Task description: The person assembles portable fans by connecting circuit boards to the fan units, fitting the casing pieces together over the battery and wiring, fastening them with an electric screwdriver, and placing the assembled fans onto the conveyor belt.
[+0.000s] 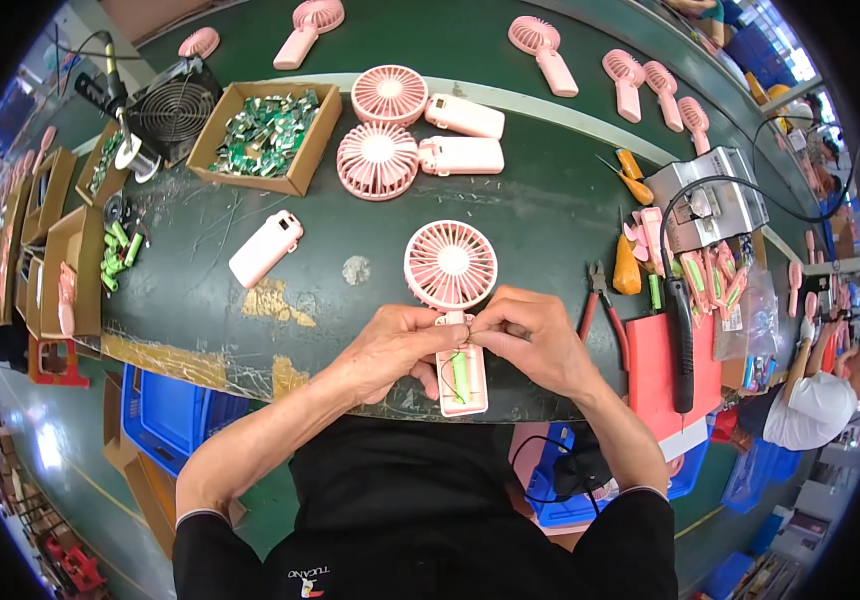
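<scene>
Workbench (325, 235): scratched green.
Centre fan (451, 262): likely light, brittle; hold by handle (477, 387).
Left hand (387, 350): closed on handle.
Right hand (533, 337): pinched, contents unclear.

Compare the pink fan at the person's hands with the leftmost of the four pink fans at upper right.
The near fan has an open handle showing a green cylinder, while the far fan shows a closed handle face.
The near fan's handle points toward the person; the far fan's slants toward lower right.
The left hand and right hand are at the near fan; no hand touches the far fan.
Both are pink with round, slatted heads.
</scene>
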The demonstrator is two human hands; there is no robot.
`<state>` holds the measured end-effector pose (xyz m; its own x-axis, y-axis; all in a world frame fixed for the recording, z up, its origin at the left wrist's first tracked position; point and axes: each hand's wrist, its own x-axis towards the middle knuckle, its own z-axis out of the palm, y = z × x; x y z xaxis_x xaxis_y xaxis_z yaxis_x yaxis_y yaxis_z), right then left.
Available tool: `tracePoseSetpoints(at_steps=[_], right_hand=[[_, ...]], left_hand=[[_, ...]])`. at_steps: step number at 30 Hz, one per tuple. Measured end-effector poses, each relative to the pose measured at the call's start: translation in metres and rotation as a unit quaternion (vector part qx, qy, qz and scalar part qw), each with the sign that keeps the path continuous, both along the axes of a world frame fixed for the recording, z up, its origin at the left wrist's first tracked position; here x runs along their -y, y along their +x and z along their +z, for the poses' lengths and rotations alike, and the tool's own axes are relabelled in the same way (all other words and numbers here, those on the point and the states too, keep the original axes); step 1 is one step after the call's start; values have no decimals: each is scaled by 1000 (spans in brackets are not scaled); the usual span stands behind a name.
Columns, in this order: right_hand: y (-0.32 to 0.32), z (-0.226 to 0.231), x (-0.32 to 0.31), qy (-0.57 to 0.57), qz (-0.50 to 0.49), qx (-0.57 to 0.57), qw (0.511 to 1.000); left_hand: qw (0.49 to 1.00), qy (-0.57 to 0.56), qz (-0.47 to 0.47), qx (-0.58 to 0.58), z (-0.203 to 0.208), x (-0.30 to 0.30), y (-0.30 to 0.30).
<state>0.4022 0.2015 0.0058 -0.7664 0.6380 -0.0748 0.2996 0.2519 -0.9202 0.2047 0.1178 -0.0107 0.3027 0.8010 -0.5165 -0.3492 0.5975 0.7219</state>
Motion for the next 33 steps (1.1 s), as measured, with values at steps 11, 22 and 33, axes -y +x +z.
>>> tracePoseSetpoints(at_steps=[11,22,33], right_hand=[[9,-12,20,-245,-152,-80,954],[-4,-17,28,-199,-153,-96,963],[-6,-19,42,-30,-187,-150,970]], left_hand=[[984,89,74,-134,2,9,7],[969,136,69,-196,13,17,13],[971,146,95,-164,23,17,20]])
